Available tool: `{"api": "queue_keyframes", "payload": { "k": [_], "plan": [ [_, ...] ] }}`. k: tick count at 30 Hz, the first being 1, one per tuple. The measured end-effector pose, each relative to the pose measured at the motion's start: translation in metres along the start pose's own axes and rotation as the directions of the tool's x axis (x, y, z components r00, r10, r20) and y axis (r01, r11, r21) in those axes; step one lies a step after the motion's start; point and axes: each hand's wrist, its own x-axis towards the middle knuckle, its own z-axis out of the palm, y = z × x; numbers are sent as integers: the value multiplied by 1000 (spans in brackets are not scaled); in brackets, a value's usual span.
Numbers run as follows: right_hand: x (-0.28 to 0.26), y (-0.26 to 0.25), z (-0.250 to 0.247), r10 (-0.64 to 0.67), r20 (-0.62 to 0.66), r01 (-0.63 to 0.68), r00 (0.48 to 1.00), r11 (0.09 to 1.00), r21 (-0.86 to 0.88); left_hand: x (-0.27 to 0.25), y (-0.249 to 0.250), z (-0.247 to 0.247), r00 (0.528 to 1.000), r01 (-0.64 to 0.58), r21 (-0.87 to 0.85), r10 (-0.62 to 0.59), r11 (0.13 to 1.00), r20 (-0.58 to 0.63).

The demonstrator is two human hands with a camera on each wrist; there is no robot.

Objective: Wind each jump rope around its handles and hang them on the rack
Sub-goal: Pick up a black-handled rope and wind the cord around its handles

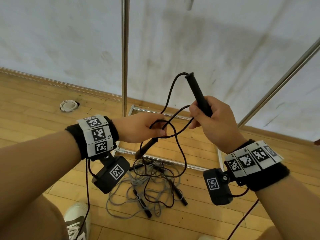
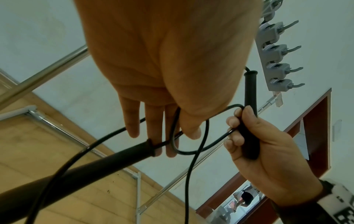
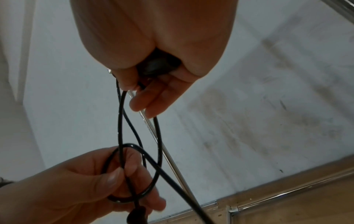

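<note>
Right hand (image 1: 214, 122) grips one black handle (image 1: 199, 94); left hand (image 1: 140, 127) pinches the rope (image 1: 173, 87); wristband (image 1: 97, 135) tags seemingly read L1, L2

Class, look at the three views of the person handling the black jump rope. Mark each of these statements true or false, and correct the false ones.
1. The right hand grips a black handle that points upward. True.
2. The left hand is empty. False: it holds the black cord near the second handle, which hangs below it.
3. More ropes lie tangled on the wooden floor. True.
4. The black cord is wound tightly round both handles. False: it hangs in loose loops between the hands.
5. The rack's vertical pole is red plastic. False: it is shiny metal.
</note>
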Motion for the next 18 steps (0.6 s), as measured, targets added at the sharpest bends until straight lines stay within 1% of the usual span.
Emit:
{"api": "queue_keyframes", "payload": {
  "k": [2,4,5,6,8,10,12,15,18],
  "plan": [
    [2,1,-1,0,-36,-1,999,1000,-26,1,-1,1,999,26,-39,-25,999,22],
    [5,3,-3,-6,-94,-3,996,996,-93,3,-1,2,997,78,-97,-76,992,26],
    [6,5,-4,-8,-100,-5,995,992,-127,3,-1,3,995,101,-110,-99,989,24],
    [6,6,-4,-9,-78,-3,997,989,-145,4,-1,3,993,117,-113,-115,987,23],
    [4,6,1,-8,36,14,999,985,-174,5,0,3,991,136,-91,-134,987,26],
    [-1,7,9,-40,145,78,989,960,-268,5,1,4,988,152,-61,-151,986,28],
    [-2,8,15,-77,181,140,981,919,-368,5,1,4,985,168,-47,-166,985,41],
    [2,8,14,-98,153,153,983,902,-403,5,1,3,986,166,-32,-164,986,42],
    [7,11,9,-112,82,135,990,906,-402,3,0,1,992,126,-60,-125,990,27]
  ]
}}
